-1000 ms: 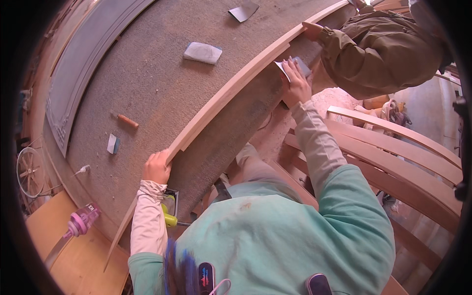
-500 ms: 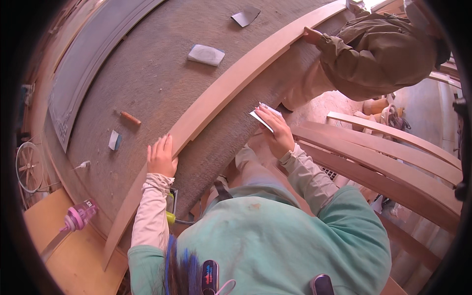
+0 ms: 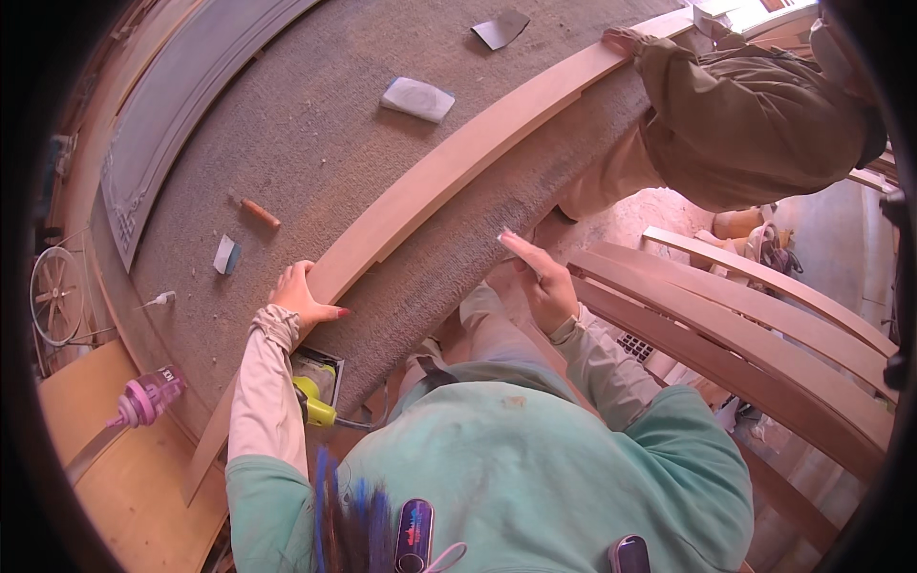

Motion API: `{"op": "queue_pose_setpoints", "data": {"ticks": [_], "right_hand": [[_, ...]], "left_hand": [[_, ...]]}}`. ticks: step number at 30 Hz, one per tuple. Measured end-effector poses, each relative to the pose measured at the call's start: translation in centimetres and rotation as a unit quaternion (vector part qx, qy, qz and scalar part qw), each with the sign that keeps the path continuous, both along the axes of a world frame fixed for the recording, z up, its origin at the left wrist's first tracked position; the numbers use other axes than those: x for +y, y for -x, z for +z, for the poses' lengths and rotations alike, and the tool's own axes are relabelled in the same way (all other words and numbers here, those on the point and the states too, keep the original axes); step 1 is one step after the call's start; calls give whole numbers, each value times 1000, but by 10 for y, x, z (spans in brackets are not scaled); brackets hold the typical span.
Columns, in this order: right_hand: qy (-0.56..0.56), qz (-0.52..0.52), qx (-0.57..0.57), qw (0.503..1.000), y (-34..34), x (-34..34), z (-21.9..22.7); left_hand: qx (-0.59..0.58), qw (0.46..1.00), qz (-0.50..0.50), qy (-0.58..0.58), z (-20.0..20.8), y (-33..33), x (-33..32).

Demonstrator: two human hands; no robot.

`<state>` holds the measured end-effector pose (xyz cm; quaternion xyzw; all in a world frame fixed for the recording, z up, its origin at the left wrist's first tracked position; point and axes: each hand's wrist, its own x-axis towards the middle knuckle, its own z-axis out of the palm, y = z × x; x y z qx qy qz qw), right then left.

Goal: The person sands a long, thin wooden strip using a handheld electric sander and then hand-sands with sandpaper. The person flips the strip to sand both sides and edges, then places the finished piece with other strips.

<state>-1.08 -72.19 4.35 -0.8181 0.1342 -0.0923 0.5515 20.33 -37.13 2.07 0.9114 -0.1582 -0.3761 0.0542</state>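
Note:
A long pale wooden board (image 3: 449,170) lies diagonally along the edge of a carpeted table (image 3: 315,143). My left hand (image 3: 298,298) is clasped across the board near its lower end, thumb on the near side and fingers over the far side. Off the table's near edge, my right hand (image 3: 543,285) is turned side-on, fingers together. A thin pale edge of folded sandpaper (image 3: 503,235) shows at its fingertips; the rest of the sheet is hidden behind the hand. Beside my left forearm sits a lime-green power tool (image 3: 313,401), partly covered.
Another person's hand (image 3: 623,40) rests on the board's far end. On the table are a white sanding block (image 3: 417,99), a sandpaper piece (image 3: 501,31), a small blue-white block (image 3: 226,255), a wooden handle (image 3: 260,213) and a grey panel (image 3: 162,143). Curved boards (image 3: 735,334) stand at right.
My left hand has shifted from lying flat on the board to clasping its sides. My right hand has rotated side-on, hiding most of the sandpaper. The other person's hand has moved farther up the board.

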Motion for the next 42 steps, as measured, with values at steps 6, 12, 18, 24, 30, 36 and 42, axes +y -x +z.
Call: {"op": "queue_pose_setpoints", "data": {"ticks": [6, 12, 18, 24, 30, 36, 42], "right_hand": [[-248, 78, 143, 955, -2, 21, -7], [-413, 88, 317, 849, -59, 87, -13], [-689, 71, 153, 705, -130, 137, -27], [-716, 117, 97, 682, -147, 146, -15], [-703, 183, 116, 678, -137, 127, -27], [-192, 194, 114, 955, -102, 99, 18], [261, 166, -219, 925, -131, 111, 31]], "left_hand": [[-36, 997, -61, -19, 13, -3, -12], [-139, 986, -79, -46, 28, 6, -19], [-272, 962, -25, 17, 40, -6, -11], [-212, 961, 11, 179, 75, -35, 31], [-243, 927, 78, 276, 93, -8, 14], [-295, 921, 38, 252, 74, 6, 14], [-268, 940, -13, 212, 30, 8, 26]]}}
